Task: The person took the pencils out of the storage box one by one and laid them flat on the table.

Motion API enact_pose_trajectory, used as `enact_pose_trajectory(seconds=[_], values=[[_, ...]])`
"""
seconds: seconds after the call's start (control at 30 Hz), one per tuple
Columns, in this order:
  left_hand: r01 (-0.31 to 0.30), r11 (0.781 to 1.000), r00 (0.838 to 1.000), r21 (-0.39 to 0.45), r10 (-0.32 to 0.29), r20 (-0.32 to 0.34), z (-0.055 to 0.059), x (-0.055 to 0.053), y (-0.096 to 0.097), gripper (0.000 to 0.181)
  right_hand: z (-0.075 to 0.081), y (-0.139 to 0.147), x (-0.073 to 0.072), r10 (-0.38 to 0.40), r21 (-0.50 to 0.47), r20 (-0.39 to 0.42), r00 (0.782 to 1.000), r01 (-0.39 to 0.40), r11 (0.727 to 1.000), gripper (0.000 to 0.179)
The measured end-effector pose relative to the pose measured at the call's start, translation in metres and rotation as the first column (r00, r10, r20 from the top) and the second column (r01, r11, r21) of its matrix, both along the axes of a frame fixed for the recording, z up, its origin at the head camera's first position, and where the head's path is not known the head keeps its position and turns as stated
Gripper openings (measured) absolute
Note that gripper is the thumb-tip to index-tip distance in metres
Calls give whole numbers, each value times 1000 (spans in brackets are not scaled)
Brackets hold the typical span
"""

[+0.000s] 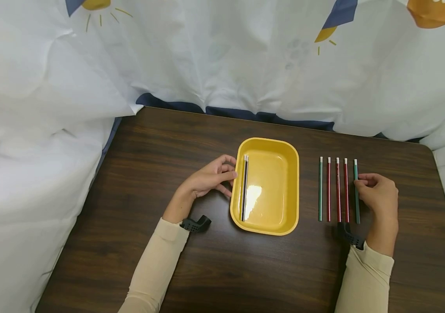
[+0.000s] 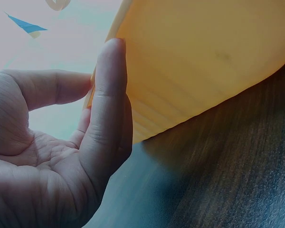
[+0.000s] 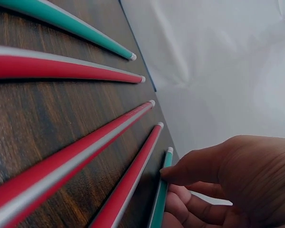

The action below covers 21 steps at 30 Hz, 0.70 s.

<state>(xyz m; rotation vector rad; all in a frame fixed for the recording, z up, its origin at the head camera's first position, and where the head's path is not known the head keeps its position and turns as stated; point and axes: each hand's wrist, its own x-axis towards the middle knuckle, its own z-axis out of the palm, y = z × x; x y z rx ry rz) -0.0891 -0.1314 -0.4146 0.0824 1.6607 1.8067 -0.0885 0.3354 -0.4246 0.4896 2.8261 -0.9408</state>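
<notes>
My left hand [image 1: 210, 176] pinches the left rim of a yellow tray [image 1: 296, 187], thumb on one side and fingers on the other in the left wrist view. Inside the tray, along its left wall, lies a black pencil [image 1: 244, 191] with a pale stripe; whether a second lies against it I cannot tell. To the right of the tray several pencils stand in an upright row. At its right end my right hand [image 1: 379, 193] pinches a green pencil [image 3: 160, 202] between thumb and fingers. Beside it lie three red pencils [image 1: 346, 190] and another green pencil [image 1: 320, 189].
The dark wooden table [image 1: 128, 182] has white curtains [image 1: 245, 56] along its back and sides. Each wrist wears a black strap mount [image 1: 196, 224]. White eraser ends of the row point toward the back edge.
</notes>
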Motion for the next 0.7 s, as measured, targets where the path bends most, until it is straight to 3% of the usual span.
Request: enact_pose_trajectory(seconds=[0.7], values=[[3,1000,1000,0,-3,-1,-2,0,0,41,8,1,3,6,-54,-7,1000,-6,999,47]])
